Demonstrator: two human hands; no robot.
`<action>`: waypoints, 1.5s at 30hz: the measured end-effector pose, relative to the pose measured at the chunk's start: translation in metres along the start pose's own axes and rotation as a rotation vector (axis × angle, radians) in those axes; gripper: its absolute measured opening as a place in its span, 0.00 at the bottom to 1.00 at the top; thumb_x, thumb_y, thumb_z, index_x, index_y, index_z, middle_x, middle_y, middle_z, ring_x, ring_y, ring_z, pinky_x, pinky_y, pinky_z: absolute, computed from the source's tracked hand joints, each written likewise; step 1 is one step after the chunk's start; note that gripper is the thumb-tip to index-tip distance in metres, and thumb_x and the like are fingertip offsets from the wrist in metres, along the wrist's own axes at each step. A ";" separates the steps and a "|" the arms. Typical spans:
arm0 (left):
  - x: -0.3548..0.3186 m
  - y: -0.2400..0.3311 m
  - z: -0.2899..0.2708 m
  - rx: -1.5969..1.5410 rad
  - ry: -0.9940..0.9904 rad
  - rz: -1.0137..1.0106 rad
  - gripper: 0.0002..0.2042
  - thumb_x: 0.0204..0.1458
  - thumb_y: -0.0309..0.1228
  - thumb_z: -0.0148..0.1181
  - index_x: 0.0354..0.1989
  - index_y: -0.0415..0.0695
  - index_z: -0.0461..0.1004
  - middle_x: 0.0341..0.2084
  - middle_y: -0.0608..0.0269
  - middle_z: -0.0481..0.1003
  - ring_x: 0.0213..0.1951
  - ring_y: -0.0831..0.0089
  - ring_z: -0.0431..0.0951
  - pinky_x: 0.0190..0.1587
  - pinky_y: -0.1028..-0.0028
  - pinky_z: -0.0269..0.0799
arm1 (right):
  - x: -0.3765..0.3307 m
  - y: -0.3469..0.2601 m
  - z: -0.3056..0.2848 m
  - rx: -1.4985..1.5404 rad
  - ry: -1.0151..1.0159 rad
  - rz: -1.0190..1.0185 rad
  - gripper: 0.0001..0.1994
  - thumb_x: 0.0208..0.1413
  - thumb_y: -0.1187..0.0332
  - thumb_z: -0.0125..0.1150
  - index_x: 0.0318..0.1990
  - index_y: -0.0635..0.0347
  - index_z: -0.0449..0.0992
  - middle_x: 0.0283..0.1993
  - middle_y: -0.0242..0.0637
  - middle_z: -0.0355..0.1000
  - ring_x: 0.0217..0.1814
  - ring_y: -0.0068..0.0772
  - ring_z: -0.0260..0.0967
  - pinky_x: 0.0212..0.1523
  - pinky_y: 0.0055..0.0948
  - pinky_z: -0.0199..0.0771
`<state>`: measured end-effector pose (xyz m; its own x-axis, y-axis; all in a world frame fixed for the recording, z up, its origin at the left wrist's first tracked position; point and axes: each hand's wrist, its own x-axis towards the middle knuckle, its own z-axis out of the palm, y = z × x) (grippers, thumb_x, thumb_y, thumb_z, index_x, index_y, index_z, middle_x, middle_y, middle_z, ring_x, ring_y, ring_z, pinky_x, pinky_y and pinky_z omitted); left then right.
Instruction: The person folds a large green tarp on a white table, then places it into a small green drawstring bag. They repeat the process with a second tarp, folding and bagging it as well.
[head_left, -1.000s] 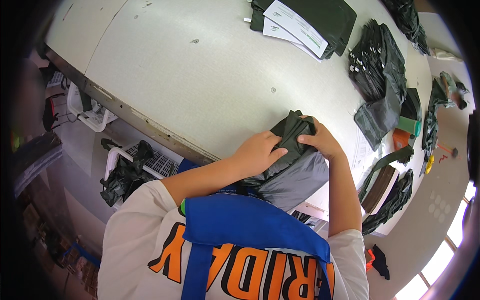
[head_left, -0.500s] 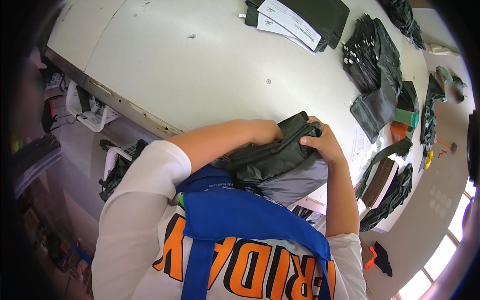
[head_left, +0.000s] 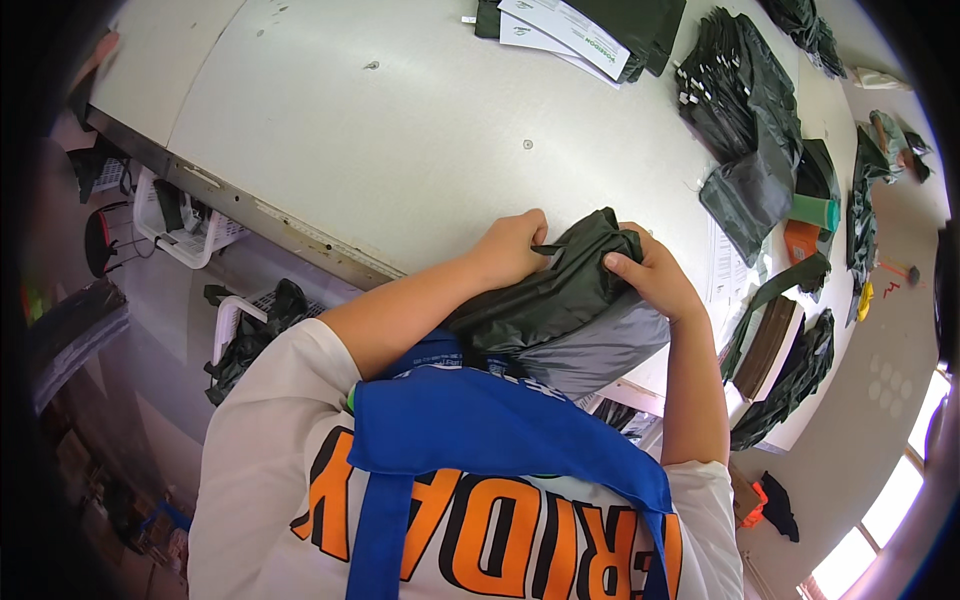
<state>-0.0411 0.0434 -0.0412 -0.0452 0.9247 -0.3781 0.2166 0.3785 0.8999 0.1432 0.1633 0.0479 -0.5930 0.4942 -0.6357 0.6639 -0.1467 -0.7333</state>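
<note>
A dark green, shiny nylon-like fabric piece [head_left: 545, 300], with a smooth grey side [head_left: 605, 345], lies bunched at the table's near edge, against my front. Its exact kind cannot be made out. My left hand [head_left: 512, 250] is closed, pinching a corner of the dark fabric at its upper left. On the other side my right hand [head_left: 655, 272] grips the gathered top edge, thumb in front and fingers mostly hidden behind. Between the two hands the cloth rises to a folded peak.
Beyond my hands stretches a white table [head_left: 330, 130]. Dark folded pieces with white cards [head_left: 565, 35] lie at the far side. Right of me are a dark fabric stack [head_left: 735, 100], a green roll [head_left: 815, 211] and brown strips [head_left: 768, 345]. White baskets [head_left: 185, 225] stand below the left edge.
My left hand has come out of the folds, moved slightly left and up, and now pinches the fabric's edge. My right hand keeps its hold. The view has shifted slightly.
</note>
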 end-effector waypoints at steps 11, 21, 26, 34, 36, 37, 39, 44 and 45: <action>0.011 0.013 -0.007 0.228 0.360 0.294 0.05 0.43 0.22 0.57 0.28 0.42 0.68 0.25 0.54 0.73 0.28 0.56 0.74 0.30 0.62 0.69 | 0.002 -0.009 0.044 -0.926 0.225 -0.103 0.22 0.52 0.60 0.63 0.49 0.67 0.69 0.51 0.54 0.64 0.41 0.53 0.73 0.41 0.40 0.75; 0.017 0.011 -0.012 0.527 0.452 0.561 0.05 0.43 0.25 0.60 0.26 0.46 0.69 0.21 0.61 0.71 0.23 0.60 0.74 0.24 0.64 0.69 | 0.013 0.013 0.058 -1.171 0.267 -0.178 0.13 0.51 0.73 0.53 0.46 0.62 0.72 0.55 0.55 0.62 0.41 0.48 0.72 0.42 0.37 0.76; 0.011 0.026 -0.013 0.564 0.416 0.719 0.06 0.42 0.25 0.61 0.26 0.46 0.69 0.19 0.62 0.70 0.21 0.62 0.73 0.22 0.67 0.68 | 0.027 0.030 0.055 -1.152 0.356 -0.133 0.09 0.51 0.73 0.55 0.40 0.63 0.73 0.56 0.53 0.62 0.42 0.48 0.71 0.43 0.38 0.75; -0.004 0.040 -0.006 0.478 0.358 0.642 0.07 0.45 0.27 0.62 0.26 0.45 0.68 0.20 0.62 0.68 0.21 0.61 0.72 0.22 0.65 0.67 | 0.016 0.046 0.058 -0.426 0.783 -0.536 0.19 0.41 0.77 0.67 0.40 0.62 0.65 0.46 0.46 0.71 0.45 0.47 0.71 0.41 0.37 0.74; -0.005 0.042 -0.006 0.503 0.327 0.649 0.06 0.46 0.27 0.61 0.27 0.45 0.68 0.20 0.61 0.68 0.22 0.60 0.73 0.23 0.64 0.67 | 0.025 0.042 0.059 -0.165 0.748 -0.370 0.22 0.40 0.77 0.67 0.43 0.61 0.62 0.47 0.47 0.71 0.45 0.47 0.70 0.41 0.36 0.74; -0.004 0.043 -0.006 0.499 0.316 0.674 0.05 0.47 0.27 0.60 0.27 0.45 0.69 0.21 0.61 0.68 0.22 0.60 0.73 0.23 0.64 0.67 | 0.027 0.035 0.055 -0.258 0.704 -0.256 0.24 0.40 0.77 0.63 0.44 0.61 0.58 0.44 0.49 0.72 0.43 0.49 0.71 0.42 0.38 0.73; -0.005 0.043 -0.004 0.505 0.276 0.705 0.05 0.48 0.27 0.59 0.28 0.45 0.69 0.21 0.60 0.68 0.23 0.59 0.73 0.23 0.64 0.67 | 0.044 0.042 0.044 -0.270 0.600 -0.163 0.22 0.41 0.78 0.60 0.44 0.61 0.59 0.42 0.50 0.73 0.42 0.51 0.72 0.42 0.40 0.72; -0.012 0.020 -0.019 0.508 0.286 0.628 0.04 0.48 0.24 0.58 0.29 0.44 0.69 0.25 0.58 0.69 0.26 0.56 0.73 0.27 0.61 0.69 | 0.054 0.042 0.055 -0.375 0.658 -0.205 0.19 0.43 0.76 0.58 0.44 0.57 0.63 0.31 0.42 0.75 0.34 0.47 0.74 0.34 0.41 0.72; -0.017 0.018 -0.026 0.540 0.273 0.532 0.04 0.47 0.23 0.57 0.30 0.44 0.69 0.28 0.57 0.69 0.27 0.54 0.73 0.30 0.60 0.70 | 0.054 0.048 0.058 -0.428 0.694 -0.227 0.19 0.43 0.75 0.58 0.44 0.57 0.63 0.31 0.41 0.75 0.32 0.46 0.74 0.33 0.40 0.73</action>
<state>-0.0622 0.0360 -0.0127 -0.0249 0.9793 0.2010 0.7144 -0.1233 0.6888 0.1166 0.1330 -0.0356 -0.4116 0.9070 -0.0892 0.7608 0.2881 -0.5815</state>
